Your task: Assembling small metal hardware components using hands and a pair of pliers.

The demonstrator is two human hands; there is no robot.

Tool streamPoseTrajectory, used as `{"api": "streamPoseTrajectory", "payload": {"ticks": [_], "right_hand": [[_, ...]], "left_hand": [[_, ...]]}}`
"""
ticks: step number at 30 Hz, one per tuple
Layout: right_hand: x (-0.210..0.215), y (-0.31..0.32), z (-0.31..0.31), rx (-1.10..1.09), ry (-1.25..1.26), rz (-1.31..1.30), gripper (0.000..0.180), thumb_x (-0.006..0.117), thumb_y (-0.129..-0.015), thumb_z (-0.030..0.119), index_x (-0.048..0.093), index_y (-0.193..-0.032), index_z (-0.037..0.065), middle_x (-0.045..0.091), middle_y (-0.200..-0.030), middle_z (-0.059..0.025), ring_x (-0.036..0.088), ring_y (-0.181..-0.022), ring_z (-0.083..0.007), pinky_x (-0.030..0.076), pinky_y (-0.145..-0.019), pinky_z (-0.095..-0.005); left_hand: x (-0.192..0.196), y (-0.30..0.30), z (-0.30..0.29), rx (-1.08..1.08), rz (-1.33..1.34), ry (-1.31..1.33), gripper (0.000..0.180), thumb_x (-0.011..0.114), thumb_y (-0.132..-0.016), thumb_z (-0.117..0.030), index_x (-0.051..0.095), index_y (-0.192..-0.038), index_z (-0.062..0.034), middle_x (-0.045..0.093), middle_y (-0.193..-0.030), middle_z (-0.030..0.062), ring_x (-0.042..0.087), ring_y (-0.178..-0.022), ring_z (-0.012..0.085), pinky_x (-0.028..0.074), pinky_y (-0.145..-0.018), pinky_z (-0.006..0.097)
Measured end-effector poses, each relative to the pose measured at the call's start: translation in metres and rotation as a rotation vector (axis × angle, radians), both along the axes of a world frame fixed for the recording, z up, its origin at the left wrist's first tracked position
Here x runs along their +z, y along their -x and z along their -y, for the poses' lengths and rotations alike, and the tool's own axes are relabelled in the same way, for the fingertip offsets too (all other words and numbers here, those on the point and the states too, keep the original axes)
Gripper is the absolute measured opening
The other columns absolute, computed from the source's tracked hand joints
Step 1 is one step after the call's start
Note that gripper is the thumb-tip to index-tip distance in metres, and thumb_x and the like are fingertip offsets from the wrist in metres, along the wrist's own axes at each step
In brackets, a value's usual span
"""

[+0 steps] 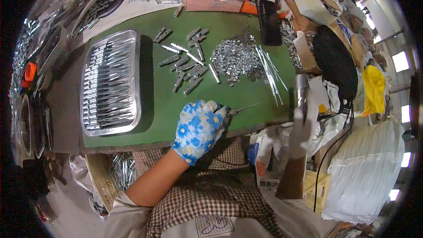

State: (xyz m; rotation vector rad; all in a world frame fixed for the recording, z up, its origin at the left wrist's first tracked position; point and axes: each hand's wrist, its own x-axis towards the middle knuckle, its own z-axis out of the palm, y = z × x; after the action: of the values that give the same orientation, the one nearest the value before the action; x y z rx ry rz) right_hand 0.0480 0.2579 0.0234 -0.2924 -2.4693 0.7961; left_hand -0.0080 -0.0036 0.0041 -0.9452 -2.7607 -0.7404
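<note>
My left hand, in a white glove with blue flowers, is closed at the near edge of the green table. Its fingertips pinch a small metal fitting with a thin metal rod pointing right. To the right of the table edge, my right hand is smeared by motion and its fingers cannot be made out. A blurred grey metal shape shows above it. Beyond my left hand lie loose metal cylinders, a heap of small metal parts and several long thin rods.
A metal tray with rows of finished-looking rod pieces lies on the left. A pink box of small parts stands at the back, near a dark phone-shaped slab. Bags and a yellow plastic sheet crowd the right.
</note>
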Motion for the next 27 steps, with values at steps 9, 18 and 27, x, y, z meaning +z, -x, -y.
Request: {"api": "streamPoseTrajectory", "payload": {"ticks": [9, 18, 27], "right_hand": [[-0.011, -0.031, 0.056, 0.345, -0.167, 0.253, 0.060, 0.071, -0.078, 0.010, 0.050, -0.134, 0.009, 0.066, -0.099, -0.0166, 0.066, -0.079, -0.0321, 0.052, -0.066, -0.0379], [-0.006, -0.028, 0.069, 0.340, -0.245, 0.358, 0.066, 0.074, -0.079, 0.020, 0.046, -0.139, 0.017, 0.068, -0.087, -0.0150, 0.067, -0.071, -0.0297, 0.052, -0.060, -0.0382], [-0.007, 0.012, -0.039, -0.185, -0.064, 0.277, 0.057, 0.062, -0.086, 0.029, 0.047, -0.138, 0.011, 0.061, -0.119, -0.0202, 0.063, -0.096, -0.0345, 0.049, -0.084, -0.0434]], "left_hand": [[-0.003, 0.000, -0.003, 0.004, -0.023, -0.034, 0.028, 0.070, -0.074, -0.022, 0.067, -0.102, -0.0148, 0.055, -0.087, 0.0065, 0.054, -0.081, 0.0283, 0.043, -0.068, 0.042], [-0.002, 0.000, -0.005, 0.010, -0.024, -0.053, 0.026, 0.069, -0.076, -0.022, 0.067, -0.101, -0.0142, 0.056, -0.087, 0.0066, 0.055, -0.080, 0.0286, 0.043, -0.068, 0.042], [0.002, 0.008, -0.016, 0.000, -0.104, -0.082, 0.027, 0.070, -0.074, -0.024, 0.068, -0.100, -0.0146, 0.056, -0.086, 0.0066, 0.056, -0.081, 0.0284, 0.045, -0.068, 0.042]]}}
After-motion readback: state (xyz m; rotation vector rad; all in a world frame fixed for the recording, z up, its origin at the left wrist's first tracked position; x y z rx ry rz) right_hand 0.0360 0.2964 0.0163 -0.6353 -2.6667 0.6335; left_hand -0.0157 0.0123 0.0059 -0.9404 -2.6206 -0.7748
